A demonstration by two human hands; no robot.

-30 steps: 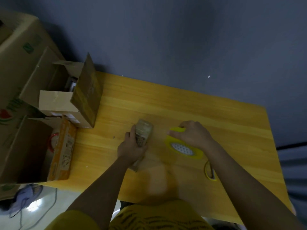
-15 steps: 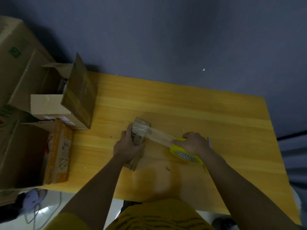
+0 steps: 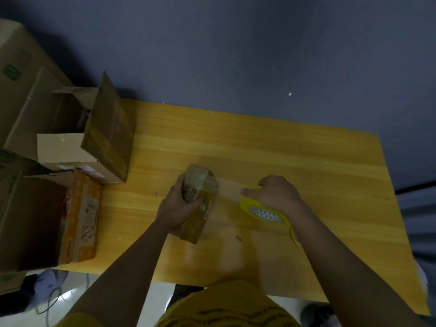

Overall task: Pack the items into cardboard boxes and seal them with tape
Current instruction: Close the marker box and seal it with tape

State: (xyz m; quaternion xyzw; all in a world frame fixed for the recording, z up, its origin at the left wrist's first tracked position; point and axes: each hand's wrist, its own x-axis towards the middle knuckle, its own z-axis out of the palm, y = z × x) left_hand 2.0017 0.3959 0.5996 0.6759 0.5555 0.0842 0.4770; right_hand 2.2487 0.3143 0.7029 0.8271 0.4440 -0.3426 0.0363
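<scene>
At the middle of the wooden table [image 3: 295, 147], the left hand [image 3: 175, 208] grips a small cardboard box [image 3: 200, 204]. Just right of it, the right hand [image 3: 276, 193] clasps a yellow tape dispenser [image 3: 264, 210]. What looks like clear tape [image 3: 230, 191] spans between them.

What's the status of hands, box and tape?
Left hand grips small box. Right hand holds yellow tape dispenser, tape strip stretched to box. Nothing in the way.

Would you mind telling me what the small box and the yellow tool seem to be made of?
The small brown box looks like matte cardboard under glossy clear tape, judging by the sheen. The yellow tape dispenser appears to be smooth moulded plastic, given its uniform bright colour.
</scene>
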